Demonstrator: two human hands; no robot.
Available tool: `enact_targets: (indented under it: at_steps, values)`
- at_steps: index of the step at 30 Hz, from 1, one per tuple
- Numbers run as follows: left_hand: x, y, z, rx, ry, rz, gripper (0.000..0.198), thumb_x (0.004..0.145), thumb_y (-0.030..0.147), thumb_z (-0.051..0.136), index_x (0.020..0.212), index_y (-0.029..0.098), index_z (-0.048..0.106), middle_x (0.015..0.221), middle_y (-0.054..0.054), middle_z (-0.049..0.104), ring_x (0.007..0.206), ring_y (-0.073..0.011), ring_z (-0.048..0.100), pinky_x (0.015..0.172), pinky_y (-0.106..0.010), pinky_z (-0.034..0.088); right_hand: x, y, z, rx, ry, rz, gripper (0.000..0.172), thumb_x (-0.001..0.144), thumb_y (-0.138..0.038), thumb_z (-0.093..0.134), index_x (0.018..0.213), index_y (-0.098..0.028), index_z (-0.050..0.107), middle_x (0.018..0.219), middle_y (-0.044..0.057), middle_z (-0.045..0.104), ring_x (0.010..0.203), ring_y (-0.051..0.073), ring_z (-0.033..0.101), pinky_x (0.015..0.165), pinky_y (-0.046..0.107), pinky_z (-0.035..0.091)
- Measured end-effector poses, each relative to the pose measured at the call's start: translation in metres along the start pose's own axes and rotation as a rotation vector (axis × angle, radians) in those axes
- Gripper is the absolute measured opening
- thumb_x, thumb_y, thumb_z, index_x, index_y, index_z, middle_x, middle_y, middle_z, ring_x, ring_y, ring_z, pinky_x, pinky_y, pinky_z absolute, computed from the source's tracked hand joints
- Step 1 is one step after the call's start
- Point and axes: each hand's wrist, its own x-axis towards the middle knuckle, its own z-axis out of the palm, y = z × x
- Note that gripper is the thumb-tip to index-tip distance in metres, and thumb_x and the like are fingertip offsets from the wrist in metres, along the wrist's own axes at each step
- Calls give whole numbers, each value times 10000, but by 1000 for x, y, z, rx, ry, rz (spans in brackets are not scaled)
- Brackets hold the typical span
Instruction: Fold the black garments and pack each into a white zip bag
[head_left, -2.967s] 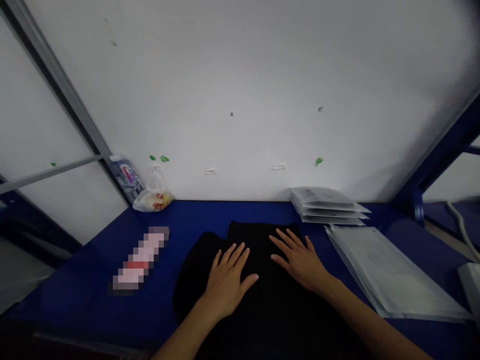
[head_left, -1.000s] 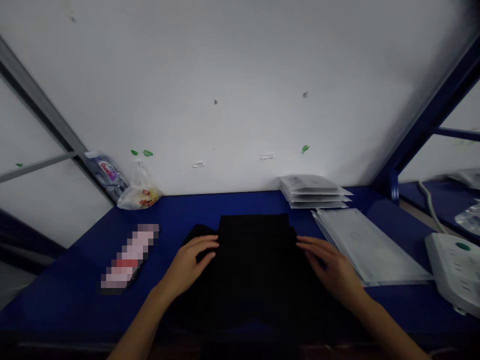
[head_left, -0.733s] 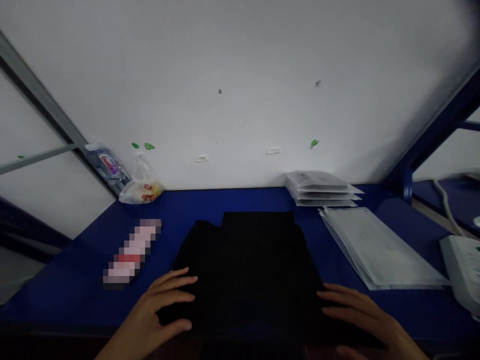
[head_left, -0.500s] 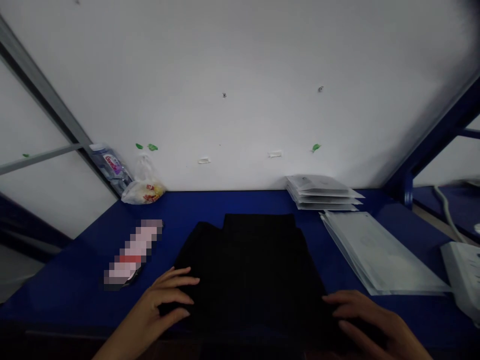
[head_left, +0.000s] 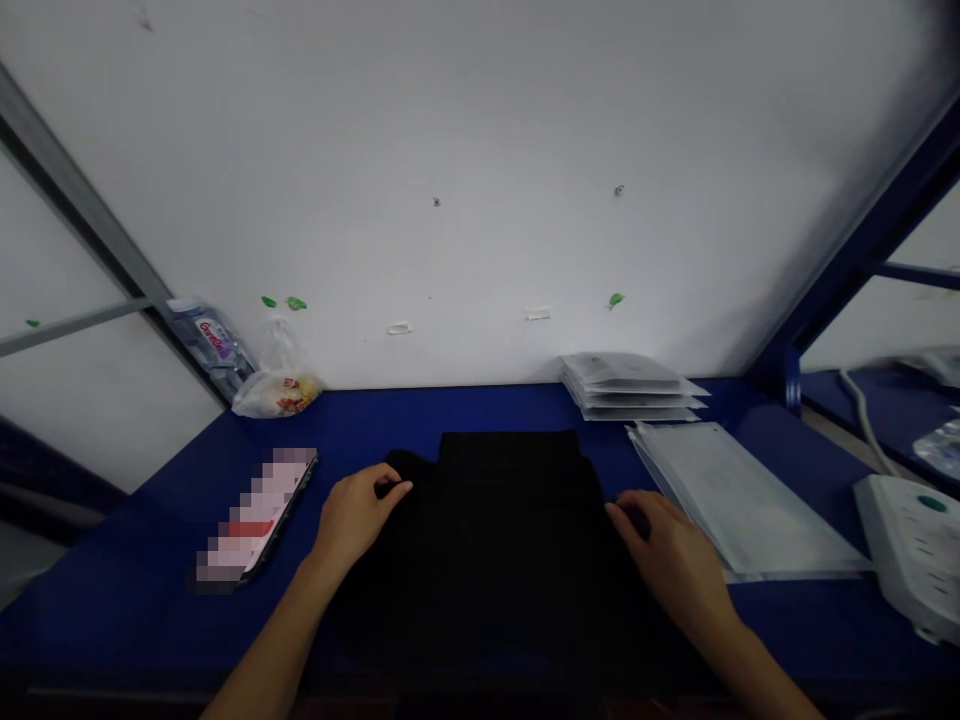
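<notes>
A folded black garment (head_left: pixel 502 560) lies flat in the middle of the blue table, its dark folds hard to make out. My left hand (head_left: pixel 356 517) is at the garment's left edge, fingers curled and pinching the cloth. My right hand (head_left: pixel 664 550) is at its right edge, with the fingertips pressed in on the fabric. This hand sits close to a flat stack of clear plastic sleeves (head_left: pixel 739 500), and I cannot see it touching them.
The blue table (head_left: pixel 112 610) holds a pixelated flat pink-and-red item (head_left: pixel 255 515), a plastic bottle (head_left: pixel 204 335), a plastic bag (head_left: pixel 279 392) and more stacked sleeves (head_left: pixel 630 385) against the white wall. A white power strip (head_left: pixel 911 550) stands at right.
Both hands have moved forward from near the table's front edge up to the sides of the garment, and the fingers now close on the cloth. The view has shifted slightly.
</notes>
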Motion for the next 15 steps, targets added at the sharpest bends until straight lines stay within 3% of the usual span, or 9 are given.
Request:
enact_targets:
  at_steps: [3, 6, 8, 10, 13, 15]
  values:
    - [-8, 0, -5, 63, 68, 9, 254, 804, 468, 517, 829, 251, 646, 862, -10, 686, 842, -235, 625, 704, -309, 440, 0, -2, -2, -66, 73, -23, 263, 855, -453, 463, 842, -212, 568, 864, 50, 620, 707, 211, 596, 562, 329, 467]
    - [-21, -7, -14, 36, 151, -18, 326, 819, 514, 473, 879, 244, 646, 917, -23, 680, 879, -239, 617, 770, -329, 451, -2, -13, -10, -23, 189, -89, 208, 857, -408, 493, 874, -214, 567, 915, 49, 603, 796, 202, 589, 624, 321, 479]
    - [-33, -17, -19, -7, 182, -104, 381, 811, 552, 461, 917, 234, 642, 964, -38, 674, 911, -250, 612, 796, -345, 456, -7, -26, -14, 58, 197, -196, 144, 868, -345, 500, 894, -218, 563, 917, 44, 600, 836, 184, 582, 694, 315, 487]
    - [-44, -28, -23, -47, 182, -220, 439, 786, 588, 472, 968, 223, 633, 997, -53, 670, 941, -267, 607, 798, -363, 464, -13, -42, -14, 122, 105, -335, 116, 876, -283, 497, 956, -227, 560, 950, 41, 607, 877, 170, 577, 757, 321, 487]
    - [-56, -40, -24, -94, 130, -363, 515, 747, 622, 497, 1023, 206, 626, 987, -64, 676, 940, -283, 611, 782, -379, 472, -23, -66, -7, 100, -117, -516, 240, 872, -238, 506, 1108, -259, 541, 1139, 37, 590, 1045, 196, 538, 868, 389, 461]
    - [-60, -43, -22, -115, 80, -409, 526, 739, 630, 499, 1012, 202, 635, 955, -63, 683, 911, -281, 620, 779, -379, 469, -27, -77, 0, 40, -229, -561, 302, 861, -238, 522, 1161, -271, 537, 1239, 29, 555, 1147, 229, 485, 918, 441, 435]
